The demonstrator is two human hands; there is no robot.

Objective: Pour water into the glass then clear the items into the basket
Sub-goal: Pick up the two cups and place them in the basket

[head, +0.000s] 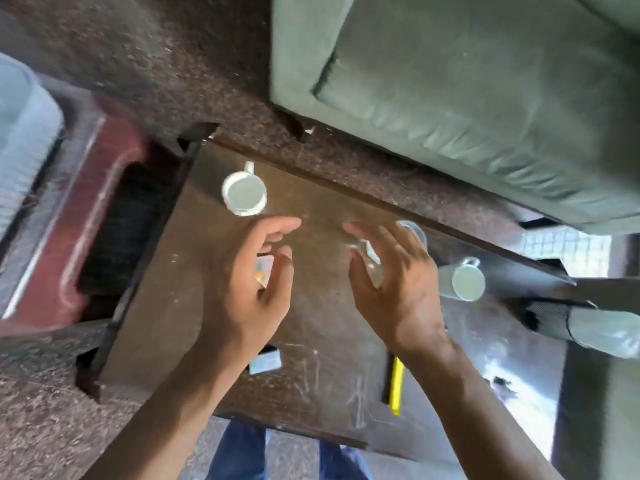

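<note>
Both hands hover over a dark brown low table [329,341]. My left hand [252,282] is open, fingers spread, above a small card-like item [264,271]. My right hand [391,282] is open too, in front of a clear drinking glass [414,232] that it partly hides; something clear and blurred lies under its fingers. A white mug [244,194] stands at the table's far left. A second mug [465,280] stands to the right of my right hand. A dark red basket [52,258] sits on the floor to the left of the table.
A grey-green sofa [467,98] fills the far right. A small white box [265,362] and a yellow-and-black tool [394,386] lie near the table's front. A clear bottle [609,332] lies at the right edge. The floor is speckled brown; my legs show below.
</note>
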